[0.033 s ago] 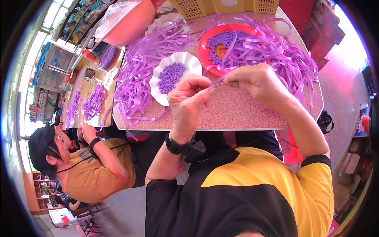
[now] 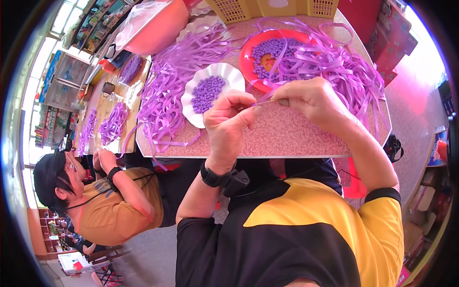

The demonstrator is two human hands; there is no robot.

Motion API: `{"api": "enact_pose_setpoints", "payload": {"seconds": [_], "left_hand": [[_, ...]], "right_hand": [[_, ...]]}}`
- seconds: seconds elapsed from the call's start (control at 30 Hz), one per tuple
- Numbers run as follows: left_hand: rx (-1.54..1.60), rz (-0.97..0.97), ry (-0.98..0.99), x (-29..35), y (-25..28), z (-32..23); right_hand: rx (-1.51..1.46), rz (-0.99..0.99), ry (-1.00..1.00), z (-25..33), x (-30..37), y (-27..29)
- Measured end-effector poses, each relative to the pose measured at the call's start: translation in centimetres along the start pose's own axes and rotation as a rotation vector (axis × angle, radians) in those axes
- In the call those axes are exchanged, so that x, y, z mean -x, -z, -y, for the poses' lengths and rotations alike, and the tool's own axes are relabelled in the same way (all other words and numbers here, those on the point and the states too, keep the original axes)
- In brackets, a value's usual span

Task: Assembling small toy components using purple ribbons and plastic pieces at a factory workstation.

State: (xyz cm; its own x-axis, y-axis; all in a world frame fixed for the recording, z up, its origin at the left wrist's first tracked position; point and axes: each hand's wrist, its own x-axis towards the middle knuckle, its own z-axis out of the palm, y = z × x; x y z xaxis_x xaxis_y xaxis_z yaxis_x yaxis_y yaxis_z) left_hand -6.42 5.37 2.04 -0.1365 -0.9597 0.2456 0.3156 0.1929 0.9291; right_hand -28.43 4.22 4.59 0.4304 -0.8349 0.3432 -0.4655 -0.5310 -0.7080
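Over the front half of the pink speckled table [image 2: 282, 136], my two hands meet at a thin needle [image 2: 266, 102]. The right hand [image 2: 311, 103] pinches one end of it between thumb and forefinger. At the other end, the thumb and forefinger of my left hand [image 2: 225, 122] are closed on a tiny purple thing, apparently a bead [image 2: 254, 104], mostly covered by the fingers. Just behind the left hand is a white fluted plate [image 2: 188, 98] of purple beads [image 2: 208, 91]. A red plate [image 2: 245, 60] with more beads lies beyond my hands, partly under purple ribbons [image 2: 349, 79].
Another heap of purple ribbons [image 2: 162, 103] covers the table's left side. At the back stand a yellow plastic basket [image 2: 272, 10] and a pink tub [image 2: 158, 28]. A person [image 2: 119, 205] sits to my left at a wooden table [image 2: 103, 98] holding ribbons.
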Motion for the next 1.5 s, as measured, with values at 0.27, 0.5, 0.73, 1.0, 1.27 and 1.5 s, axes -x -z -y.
{"api": "enact_pose_setpoints", "payload": {"seconds": [0.27, 0.5, 0.73, 1.0, 1.27, 1.5], "left_hand": [[-0.002, 0.064, -0.021, 1.9, -0.4, -0.1], [-0.655, -0.256, -0.017, 0.4, 5.2, -2.3], [-1.076, -0.035, -0.182, -2.8, 9.4, -0.1], [-1.372, 0.184, -0.322, -5.9, 9.1, 2.2], [-1.188, 0.117, -0.239, -5.9, 8.5, 1.7], [-0.128, -0.045, 0.223, -4.3, 4.0, -2.1]], "right_hand": [[-0.246, 0.077, -0.129, 2.8, 0.7, -1.4], [-0.601, -0.095, -0.212, 0.9, -0.3, -1.6], [-0.631, -0.115, -0.242, -0.5, -0.4, -2.1], [-0.639, -0.14, -0.267, -0.5, 0.0, -1.6], [-0.626, -0.113, -0.257, 0.1, -0.2, -1.4], [-0.51, -0.106, -0.29, -0.5, 0.2, -2.0]]}}
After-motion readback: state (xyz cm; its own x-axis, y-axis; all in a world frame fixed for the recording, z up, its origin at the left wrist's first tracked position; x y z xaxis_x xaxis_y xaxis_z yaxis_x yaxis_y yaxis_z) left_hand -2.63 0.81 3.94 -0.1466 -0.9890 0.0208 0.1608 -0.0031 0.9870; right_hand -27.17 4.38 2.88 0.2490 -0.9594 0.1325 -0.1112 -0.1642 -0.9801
